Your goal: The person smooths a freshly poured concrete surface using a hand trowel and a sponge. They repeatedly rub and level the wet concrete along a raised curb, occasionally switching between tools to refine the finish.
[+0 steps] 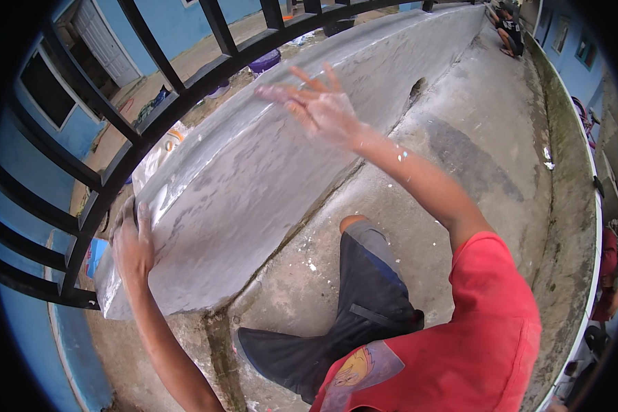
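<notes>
A: Where the head view shows the low concrete parapet wall (254, 185) slanting from lower left to upper centre, what of the hands?

B: Left hand (132, 242) flat on its top edge at the left of the frame, fingers together, gripping nothing. Right hand (319, 103) raised just above the wall's upper stretch, fingers spread wide, palm dusted white, empty.

A: And how would that surface handle?

B: Judged rigid, heavy, fixed in place; smooth grey skim with a sheen, likely slick or chalky. Only pressing or bracing along the rounded top edge, no lifting.

A: Around it?

B: Black metal railing (151, 117) along the far side, upper left. Stained concrete floor (474, 144) to the right. Bent knee in dark trousers (364, 288) at lower centre, red T-shirt sleeve (494, 295) lower right. Another person crouching (509, 31) far off, upper right.
</notes>
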